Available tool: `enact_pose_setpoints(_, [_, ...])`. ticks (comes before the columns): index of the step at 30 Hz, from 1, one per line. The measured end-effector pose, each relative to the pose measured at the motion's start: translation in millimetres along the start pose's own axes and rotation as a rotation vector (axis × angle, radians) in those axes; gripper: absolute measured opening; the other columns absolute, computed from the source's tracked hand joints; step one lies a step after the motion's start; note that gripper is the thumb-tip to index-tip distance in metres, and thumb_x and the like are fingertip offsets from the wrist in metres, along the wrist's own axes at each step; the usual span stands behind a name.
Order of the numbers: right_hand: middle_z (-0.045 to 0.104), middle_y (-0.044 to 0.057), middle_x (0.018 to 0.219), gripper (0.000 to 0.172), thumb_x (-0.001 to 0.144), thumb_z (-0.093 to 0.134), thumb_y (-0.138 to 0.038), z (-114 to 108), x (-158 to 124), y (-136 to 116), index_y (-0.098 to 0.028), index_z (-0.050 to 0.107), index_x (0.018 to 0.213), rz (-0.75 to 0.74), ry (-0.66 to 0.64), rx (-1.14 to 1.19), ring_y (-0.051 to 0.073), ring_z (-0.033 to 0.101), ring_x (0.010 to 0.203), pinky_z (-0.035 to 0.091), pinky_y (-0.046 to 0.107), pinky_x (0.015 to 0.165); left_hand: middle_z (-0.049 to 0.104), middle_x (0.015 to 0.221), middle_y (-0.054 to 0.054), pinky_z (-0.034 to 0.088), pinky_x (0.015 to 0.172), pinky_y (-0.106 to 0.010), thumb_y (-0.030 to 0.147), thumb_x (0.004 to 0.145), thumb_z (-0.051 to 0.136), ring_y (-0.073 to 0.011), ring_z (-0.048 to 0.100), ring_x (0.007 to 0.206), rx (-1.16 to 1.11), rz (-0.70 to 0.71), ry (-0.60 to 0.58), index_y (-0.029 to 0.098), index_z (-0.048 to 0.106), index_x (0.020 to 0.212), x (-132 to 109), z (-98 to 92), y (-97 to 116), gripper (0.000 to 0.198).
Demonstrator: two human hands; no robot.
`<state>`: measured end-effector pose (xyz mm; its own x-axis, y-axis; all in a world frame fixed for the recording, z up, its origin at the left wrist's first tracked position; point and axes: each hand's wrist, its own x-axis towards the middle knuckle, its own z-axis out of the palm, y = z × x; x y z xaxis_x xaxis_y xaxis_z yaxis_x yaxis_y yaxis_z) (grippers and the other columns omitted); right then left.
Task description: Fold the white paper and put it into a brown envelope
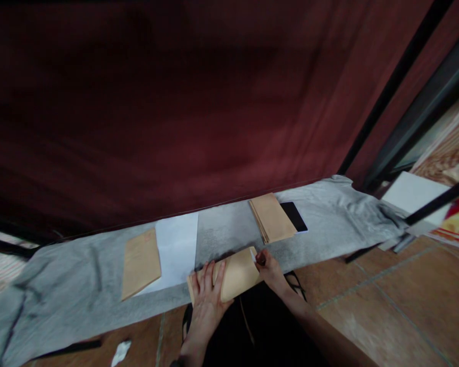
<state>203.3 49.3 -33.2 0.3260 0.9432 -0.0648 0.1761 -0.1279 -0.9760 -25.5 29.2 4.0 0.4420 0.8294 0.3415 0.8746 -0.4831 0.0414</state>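
A brown paper envelope lies at the near edge of the cloth-covered bench, just in front of my body. My left hand rests flat across its left part, fingers spread and pressing down. At the envelope's right end, my right hand has its fingers curled and closed on the edge. A narrow strip of white paper shows at that end, beside my right fingertips. How far the paper reaches inside is hidden. Beyond my right hand sits a small stack of brown envelopes.
Partly under the stack is a dark phone-like device. To the left, another brown envelope overlaps a white sheet. Grey cloth covers the narrow bench, backed by a dark red curtain. Black metal poles stand at right.
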Motion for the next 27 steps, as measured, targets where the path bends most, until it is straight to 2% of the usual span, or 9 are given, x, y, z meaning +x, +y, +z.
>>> enact_pose_setpoints(2, [0.061,-0.004,0.069,0.027,0.065,0.065,-0.031,-0.5,1.9,-0.6,-0.024,0.056,0.089,0.041,0.027,0.083,0.018,0.059,0.067,0.045,0.029,0.064,0.041,0.153,-0.019,0.018,0.117,-0.065,0.023,0.074,0.075,-0.0379,0.031,0.146,0.0,0.01,-0.013,0.023,0.014,0.159,1.3,-1.0,-1.4,0.104])
enact_pose_setpoints(4, [0.061,-0.004,0.067,0.033,0.062,0.068,-0.036,-2.1,3.7,-2.1,-0.023,0.06,0.091,0.11,-0.033,0.161,0.018,0.057,0.063,0.043,0.029,0.06,0.04,0.154,-0.019,0.019,0.117,-0.065,0.023,0.074,0.075,-0.0383,0.03,0.146,0.003,0.018,-0.023,0.024,0.013,0.159,2.8,-1.3,-3.7,0.105])
enact_pose_setpoints(8, [0.062,-0.001,0.061,0.025,0.062,0.07,-0.045,-6.8,1.6,-7.9,-0.022,0.064,0.071,0.207,-0.22,0.279,0.018,0.058,0.06,0.044,0.03,0.06,0.032,0.159,-0.019,0.02,0.117,-0.065,0.021,0.072,0.075,-0.0385,0.027,0.148,-0.001,0.047,-0.025,0.026,0.012,0.159,7.9,-1.0,-7.4,0.108])
enact_pose_setpoints(12, [0.067,0.001,0.063,0.03,0.058,0.076,-0.047,-9.7,-3.2,-17.7,-0.021,0.064,0.068,0.252,-0.198,0.504,0.021,0.063,0.063,0.049,0.034,0.066,0.021,0.164,-0.016,0.018,0.116,-0.067,0.019,0.075,0.073,-0.0388,0.018,0.151,-0.067,-0.038,0.004,0.03,0.017,0.158,11.2,0.0,-5.9,0.1])
enact_pose_setpoints(15, [0.069,0.002,0.063,0.032,0.055,0.078,-0.046,-6.7,-2.6,-23.8,-0.021,0.064,0.07,0.287,-0.132,0.599,0.023,0.066,0.064,0.051,0.034,0.065,0.019,0.165,-0.016,0.022,0.116,-0.065,0.031,0.085,0.068,-0.0377,0.017,0.151,-0.282,-0.262,0.127,0.028,0.022,0.157,8.8,7.0,0.3,0.086])
enact_pose_setpoints(18, [0.071,0.003,0.068,0.032,0.054,0.078,-0.042,2.9,-1.6,-25.0,-0.021,0.065,0.075,0.308,-0.039,0.692,0.024,0.068,0.066,0.052,0.033,0.062,0.031,0.159,-0.019,0.039,0.112,-0.056,0.046,0.09,0.062,-0.0343,0.032,0.147,-0.718,-0.668,0.233,0.024,0.027,0.154,6.5,18.2,14.4,0.076])
enact_pose_setpoints(21, [0.072,0.003,0.073,0.035,0.055,0.078,-0.043,17.4,-5.4,-23.7,-0.022,0.064,0.08,0.301,0.027,0.746,0.024,0.069,0.07,0.053,0.033,0.061,0.063,0.129,-0.018,0.053,0.1,-0.047,0.052,0.09,0.061,-0.0297,0.062,0.122,-1.365,-1.034,0.092,0.02,0.047,0.137,12.3,24.2,38.1,0.058])
enact_pose_setpoints(23, [0.073,0.003,0.074,0.037,0.056,0.077,-0.045,26.7,-10.3,-24.0,-0.023,0.063,0.081,0.289,0.047,0.768,0.024,0.069,0.072,0.053,0.032,0.06,0.071,0.11,-0.016,0.058,0.093,-0.046,0.051,0.084,0.071,-0.0281,0.071,0.105,-1.718,-1.151,-0.044,0.018,0.057,0.118,21.3,23.0,56.0,0.05])
enact_pose_setpoints(27, [0.073,0.002,0.074,0.037,0.058,0.078,-0.044,34.9,-16.9,-28.0,-0.022,0.064,0.085,0.292,0.059,0.811,0.025,0.07,0.077,0.055,0.033,0.063,0.073,0.102,-0.01,0.061,0.082,-0.042,0.041,0.07,0.085,-0.0258,0.073,0.093,-1.816,-1.155,-0.001,0.017,0.063,0.101,41.8,16.9,79.2,0.045])
